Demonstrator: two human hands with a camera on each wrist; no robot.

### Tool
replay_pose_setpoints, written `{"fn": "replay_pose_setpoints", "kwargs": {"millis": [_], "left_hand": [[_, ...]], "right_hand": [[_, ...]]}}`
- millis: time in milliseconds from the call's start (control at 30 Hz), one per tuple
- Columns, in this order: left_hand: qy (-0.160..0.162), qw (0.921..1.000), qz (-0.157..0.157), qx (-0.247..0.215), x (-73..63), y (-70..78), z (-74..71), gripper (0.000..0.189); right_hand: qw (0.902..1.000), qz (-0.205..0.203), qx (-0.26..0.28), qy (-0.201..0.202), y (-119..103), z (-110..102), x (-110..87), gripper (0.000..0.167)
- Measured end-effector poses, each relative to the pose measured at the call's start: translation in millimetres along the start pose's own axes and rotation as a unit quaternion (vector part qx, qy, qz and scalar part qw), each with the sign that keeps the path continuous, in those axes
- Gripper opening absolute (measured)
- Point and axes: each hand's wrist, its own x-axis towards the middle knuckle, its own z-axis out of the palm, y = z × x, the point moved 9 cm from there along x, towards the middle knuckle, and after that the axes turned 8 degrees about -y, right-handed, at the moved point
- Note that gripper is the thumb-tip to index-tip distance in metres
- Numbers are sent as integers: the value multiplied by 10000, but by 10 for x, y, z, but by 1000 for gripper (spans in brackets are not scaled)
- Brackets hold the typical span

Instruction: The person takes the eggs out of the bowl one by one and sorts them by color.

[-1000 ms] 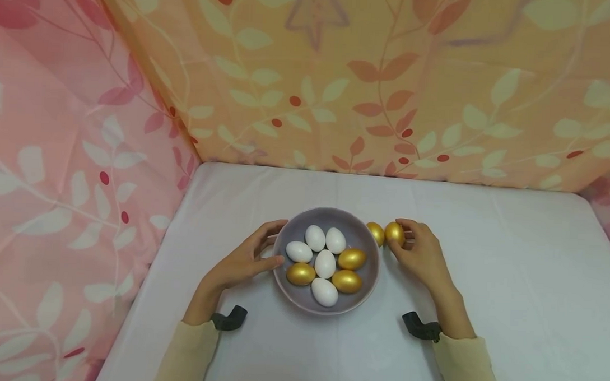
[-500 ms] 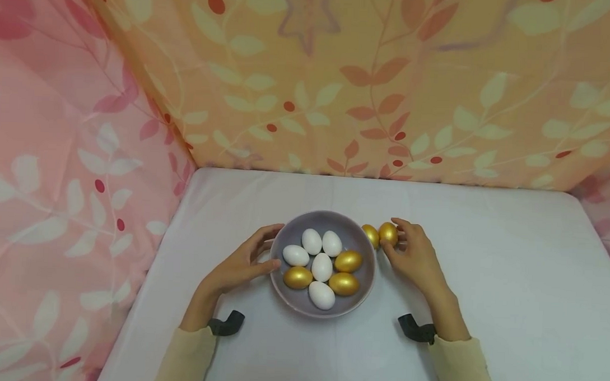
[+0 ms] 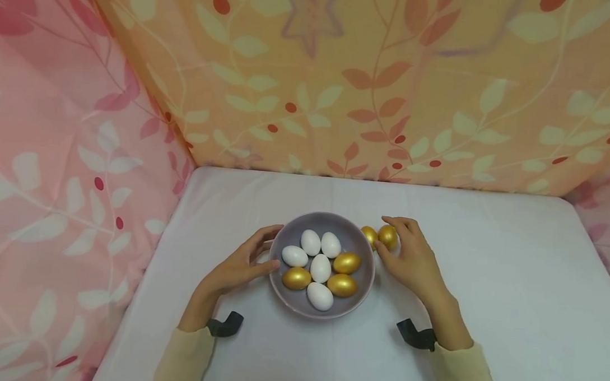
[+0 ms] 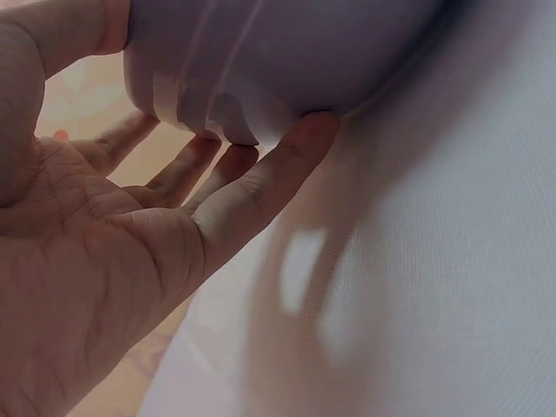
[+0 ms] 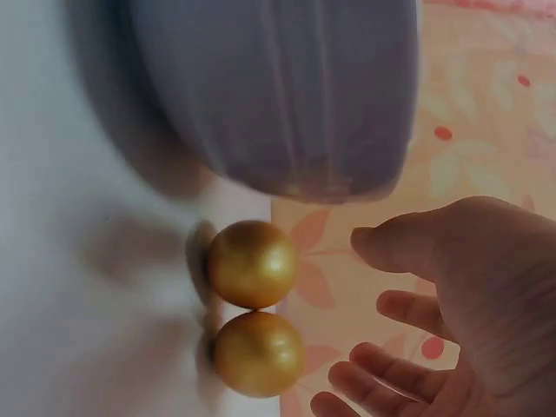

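Note:
A grey-purple bowl [image 3: 321, 313] on the white table holds several white eggs [image 3: 320, 268] and three gold eggs [image 3: 296, 278]. My left hand [image 3: 242, 265] rests against the bowl's left side, its spread fingertips on the outer wall and its thumb at the rim; the left wrist view shows this contact [image 4: 130, 217]. Just right of the bowl, two more gold eggs [image 3: 368, 237] [image 5: 259, 354] stand side by side on the table, touching each other. My right hand [image 3: 410, 261] hovers beside them with its fingers spread; in the right wrist view the hand [image 5: 469, 304] is apart from both eggs.
A white cloth covers the table [image 3: 508, 287]. Patterned fabric walls stand behind it, orange [image 3: 316, 146], and to the left, pink [image 3: 57, 204]. Dark camera mounts [image 3: 416, 334] sit at both wrists.
My right hand has let go of the right gold egg, its fingers spreading apart from it. The egg stays beside the other one. My left hand keeps its place at the bowl.

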Motion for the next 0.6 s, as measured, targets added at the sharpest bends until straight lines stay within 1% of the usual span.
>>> {"fn": "replay_pose_setpoints", "kwargs": {"millis": [167,233,300,367,467,600], "left_hand": [[-15,10000,-4,-25,-28,-15,7,73],[-43,10000,-11,-29,-25,-15,12,74],[-72,10000,-3,-25,-15,-8,19,74],[-96,9999,22,-26,2,2,24,74],[-85,9999,75,-31,26,21,28,74],[6,9999,99,-56,19,19,20,74]], "right_hand": [[9991,-419,-69,73,-168,-24,-40,49],[9978,-662,-44,76,-255,-47,-46,47],[9955,-943,5,-18,-354,-56,-45,46],[9923,-1227,37,-189,-459,-49,-35,45],[9857,-1580,20,-579,-615,-5,1,44],[9750,-1844,-184,-1230,-783,103,65,43]]}}
